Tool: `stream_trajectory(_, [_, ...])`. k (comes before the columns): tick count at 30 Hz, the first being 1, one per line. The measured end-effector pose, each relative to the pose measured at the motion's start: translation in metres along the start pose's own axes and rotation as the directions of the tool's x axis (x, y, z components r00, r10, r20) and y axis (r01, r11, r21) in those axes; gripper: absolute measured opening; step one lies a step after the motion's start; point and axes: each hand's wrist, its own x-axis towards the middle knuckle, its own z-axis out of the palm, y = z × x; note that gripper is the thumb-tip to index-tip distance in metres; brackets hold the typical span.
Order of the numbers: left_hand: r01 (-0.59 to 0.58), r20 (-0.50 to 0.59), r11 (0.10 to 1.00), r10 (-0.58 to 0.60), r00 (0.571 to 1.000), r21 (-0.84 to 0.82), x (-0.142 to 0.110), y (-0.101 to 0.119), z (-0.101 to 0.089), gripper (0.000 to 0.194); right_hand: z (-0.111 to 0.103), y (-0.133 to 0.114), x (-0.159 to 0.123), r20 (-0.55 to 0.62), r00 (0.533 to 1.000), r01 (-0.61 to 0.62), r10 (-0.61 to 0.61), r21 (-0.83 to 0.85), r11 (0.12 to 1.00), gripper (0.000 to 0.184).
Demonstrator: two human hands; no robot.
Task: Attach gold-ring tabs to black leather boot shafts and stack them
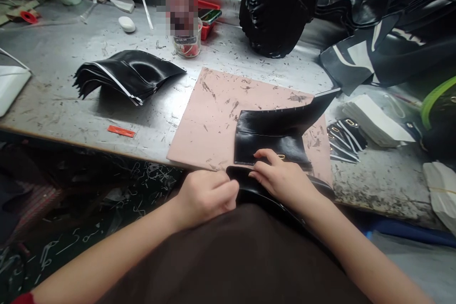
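A black, glossy leather-like panel (270,147) lies on a pink board, its right part bent upward and a gold oval ring near its front edge. Over the board's front edge, a second black piece (245,181) hangs toward my lap. My right hand (280,175) is closed at the panel's front edge, curled fingers on it beside the gold ring. To its left my left hand (210,194) makes a fist against the left end of the hanging piece. Whatever lies inside that fist is hidden.
The pink board (199,123) reaches the metal table's front edge. Stacked black panels (131,73) lie at left, near an orange strip (121,131). At right are small ringed pieces (347,137) and a white stack (377,121). A tall black pile (274,9) stands behind.
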Motion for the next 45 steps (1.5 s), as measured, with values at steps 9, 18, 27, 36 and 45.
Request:
stream_trajectory(9, [-0.345, -0.095, 0.935, 0.352, 0.931, 0.076, -0.004, -0.007, -0.007, 0.002, -0.001, 0.001, 0.0, -0.01, 1.0, -0.024, 0.024, 0.013, 1.0, 0.027])
stream_trajectory(18, [-0.396, -0.129, 0.918, 0.397, 0.909, 0.031, -0.002, -0.011, -0.003, 0.002, 0.0, 0.002, 0.0, -0.02, 1.0, -0.017, 0.017, 0.018, 1.0, 0.029])
stream_trajectory(27, [-0.276, -0.091, 0.948, 0.264, 0.96, -0.157, -0.004, -0.021, 0.001, 0.022, 0.001, 0.004, 0.002, -0.026, 1.0, -0.005, 0.006, 0.036, 0.999, 0.027])
stream_trajectory(36, [0.155, 0.112, 0.988, -0.154, 0.982, 0.002, 0.007, -0.029, 0.017, 0.006, 0.009, 0.003, -0.003, -0.158, 0.985, 0.063, -0.066, -0.021, 0.998, 0.031])
stream_trajectory(45, [0.212, 0.189, 0.976, -0.2, 0.961, -0.044, 0.012, -0.029, 0.016, 0.01, 0.012, 0.003, -0.003, -0.218, 0.972, 0.087, -0.092, -0.034, 0.996, 0.03])
